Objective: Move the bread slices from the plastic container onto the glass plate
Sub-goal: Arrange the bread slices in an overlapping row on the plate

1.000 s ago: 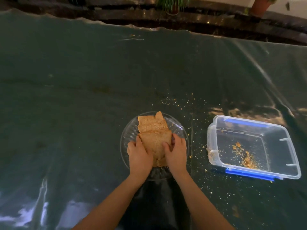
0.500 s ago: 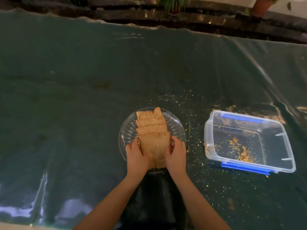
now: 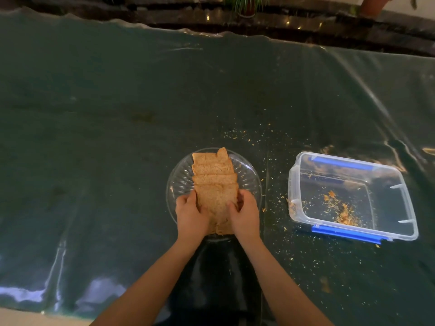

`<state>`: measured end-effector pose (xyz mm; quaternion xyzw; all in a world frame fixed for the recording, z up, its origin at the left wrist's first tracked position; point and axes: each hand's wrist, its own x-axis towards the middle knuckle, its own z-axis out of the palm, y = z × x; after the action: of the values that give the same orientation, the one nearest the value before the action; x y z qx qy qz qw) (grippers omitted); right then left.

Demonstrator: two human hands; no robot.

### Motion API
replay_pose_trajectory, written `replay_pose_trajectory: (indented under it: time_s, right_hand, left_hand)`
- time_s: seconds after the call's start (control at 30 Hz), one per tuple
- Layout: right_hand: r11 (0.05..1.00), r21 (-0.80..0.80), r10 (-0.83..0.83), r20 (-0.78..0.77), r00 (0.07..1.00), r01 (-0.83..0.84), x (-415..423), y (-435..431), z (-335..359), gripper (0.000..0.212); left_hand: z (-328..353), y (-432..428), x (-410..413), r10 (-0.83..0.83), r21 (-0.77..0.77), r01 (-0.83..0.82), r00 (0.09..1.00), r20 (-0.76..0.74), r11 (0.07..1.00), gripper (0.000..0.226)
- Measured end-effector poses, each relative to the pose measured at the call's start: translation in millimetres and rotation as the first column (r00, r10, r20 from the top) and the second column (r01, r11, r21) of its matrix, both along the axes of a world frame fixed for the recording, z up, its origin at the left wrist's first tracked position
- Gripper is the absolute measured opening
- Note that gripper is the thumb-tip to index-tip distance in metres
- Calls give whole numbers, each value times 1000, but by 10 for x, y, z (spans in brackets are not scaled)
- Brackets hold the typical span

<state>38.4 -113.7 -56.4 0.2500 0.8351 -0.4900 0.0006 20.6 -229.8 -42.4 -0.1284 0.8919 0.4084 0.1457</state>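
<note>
Risk: overlapped row could slide or crumble if hands squeezed too hard or let go unevenly. Bread slices [image 3: 213,177] lay fanned on glass plate [image 3: 251,182], brown, thin, edges ragged. Left hand [image 3: 190,215] and right hand [image 3: 246,214] each held grip closed on nearest slice's sides. Plastic container [image 3: 386,222], right of plate, held only crumbs.

my left hand [image 3: 191,214] and right hand [image 3: 244,214] now press closer together on the sides of the nearest bread slice [image 3: 215,201], fingers curled tighter than a second ago. the fanned bread slices [image 3: 213,169] lie drawn a little nearer me on the glass plate [image 3: 249,182].
</note>
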Motion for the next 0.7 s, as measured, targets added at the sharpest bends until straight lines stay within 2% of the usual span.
replay_pose_trajectory:
  time_s: [0.17,0.33,0.5,0.7]
  right_hand:
    - [1000,8,-6,44,999,6,57,-14,-40,34]
    - [999,50,14,75,997,-18,-23,42,-46,52]
    - [989,-101,121,97,988,-111,-208,131,-7,68]
    - [991,-97,97,87,991,-89,-179,105,-66,70]
  left_hand:
    - [-42,-55,26,-39,-3,39,999,32,999,49]
    - [-39,-23,-49,-11,-19,13,998,55,1000,58]
    - [-32,-27,-189,-11,135,2,998,67,991,66]
    - [-55,-68,-230,-51,188,44,998,32,981,63]
